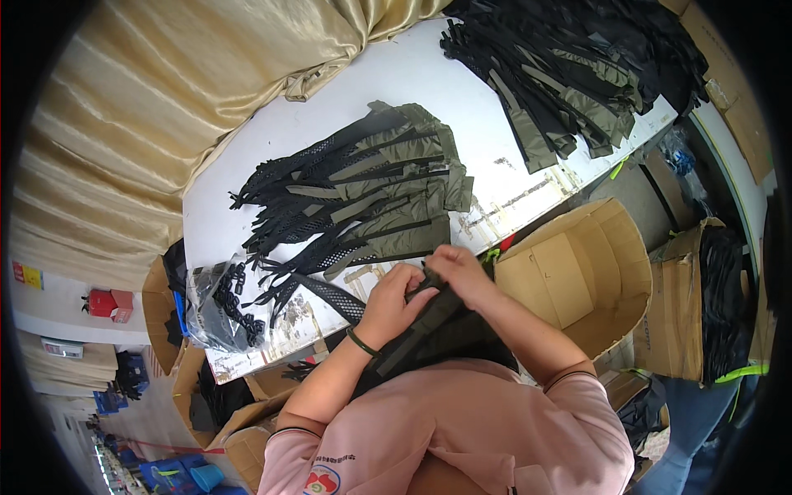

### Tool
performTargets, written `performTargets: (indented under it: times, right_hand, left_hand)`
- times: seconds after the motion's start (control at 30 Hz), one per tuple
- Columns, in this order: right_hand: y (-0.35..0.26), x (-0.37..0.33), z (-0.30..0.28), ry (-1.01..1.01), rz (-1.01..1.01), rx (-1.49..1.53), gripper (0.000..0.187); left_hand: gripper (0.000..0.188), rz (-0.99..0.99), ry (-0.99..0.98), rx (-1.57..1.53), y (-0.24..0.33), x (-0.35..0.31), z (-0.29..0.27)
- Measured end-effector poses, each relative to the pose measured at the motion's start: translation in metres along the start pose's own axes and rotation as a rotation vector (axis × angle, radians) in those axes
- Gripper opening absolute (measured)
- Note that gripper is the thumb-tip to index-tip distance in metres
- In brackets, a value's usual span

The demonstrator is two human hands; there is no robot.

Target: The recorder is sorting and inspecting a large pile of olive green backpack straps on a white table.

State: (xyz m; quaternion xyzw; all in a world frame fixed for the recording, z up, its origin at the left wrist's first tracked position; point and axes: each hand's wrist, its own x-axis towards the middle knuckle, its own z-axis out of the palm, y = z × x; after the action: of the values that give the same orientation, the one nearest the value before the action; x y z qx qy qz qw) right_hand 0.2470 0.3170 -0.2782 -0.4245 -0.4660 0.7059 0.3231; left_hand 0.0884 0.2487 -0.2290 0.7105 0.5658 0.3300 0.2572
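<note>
My left hand (398, 299) is closed on the upper edge of a dark olive and black fabric piece (429, 340) that hangs over my lap. Close beside it, my right hand (456, 271) pinches the same edge, fingers bent inward. What lies between the fingertips is too small to make out. Just beyond my hands, a fanned stack of olive and black mesh fabric pieces (396, 194) lies on the white table (388, 74), narrow strap ends pointing left. A clear plastic bag (216, 318) with black plastic buckles (233, 289) rests at the table's near left corner.
A second bundle of olive and black pieces (540, 99) lies at the far right, against a black fabric heap (610, 37). An open cardboard box (569, 285) stands by my right arm. More boxes (191, 396) sit lower left. A gold curtain (165, 99) borders the table.
</note>
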Motion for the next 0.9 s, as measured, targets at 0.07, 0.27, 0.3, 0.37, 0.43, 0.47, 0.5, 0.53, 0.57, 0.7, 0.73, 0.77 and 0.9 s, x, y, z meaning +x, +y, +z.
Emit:
performTargets:
  times: [0.07,0.27,0.3,0.37,0.43,0.47,0.5,0.53,0.57,0.7,0.73,0.77,0.9]
  right_hand:
    - [0.004,-0.008,0.006,-0.136,-0.094,0.077,0.02]
    - [-0.015,-0.01,-0.022,-0.27,-0.027,0.088,0.024]
    - [-0.009,-0.016,-0.02,-0.42,0.075,0.241,0.023]
    - [-0.003,-0.022,-0.017,-0.607,0.163,0.462,0.021]
    - [-0.005,-0.026,-0.01,-0.63,0.176,0.576,0.018]
    - [-0.007,-0.028,-0.007,-0.65,0.188,0.689,0.016]
    - [-0.012,-0.03,-0.004,-0.652,0.189,0.69,0.016]
    - [-0.017,-0.033,-0.001,-0.584,0.207,0.689,0.015]
    - [-0.02,-0.035,0.001,-0.517,0.224,0.688,0.014]
    - [-0.006,-0.033,0.006,-0.568,0.284,0.639,0.012]
    - [-0.001,-0.035,0.01,-0.616,0.284,0.691,0.012]
    - [0.001,-0.035,0.012,-0.665,0.285,0.743,0.012]
    - [-0.003,-0.035,0.019,-0.549,0.32,0.802,0.012]
  left_hand:
    - [0.014,-0.08,-0.086,-0.079,-0.002,0.003,0.0]
    - [0.009,-0.346,-0.049,-0.945,-0.02,0.004,-0.013]
    - [0.01,-0.314,-0.062,-0.946,-0.022,0.004,-0.014]
    - [0.01,-0.299,-0.044,-0.876,-0.024,0.005,-0.016]
    - [0.011,-0.291,-0.022,-0.805,-0.022,0.005,-0.018]
    - [0.012,-0.256,-0.028,-0.75,-0.02,0.006,-0.019]
    - [0.013,-0.221,-0.033,-0.696,-0.019,0.006,-0.02]
    - [0.013,-0.223,-0.033,-0.694,-0.02,0.004,-0.02]
    - [0.014,-0.188,0.012,-0.674,-0.022,0.003,-0.019]
    - [0.015,-0.233,-0.013,-0.779,-0.011,0.002,-0.02]
    - [0.015,-0.233,-0.01,-0.78,-0.013,0.002,-0.018]
    - [0.015,-0.142,0.008,-0.651,-0.019,0.003,-0.014]
    - [0.015,-0.045,0.06,-0.502,-0.024,0.002,-0.01]
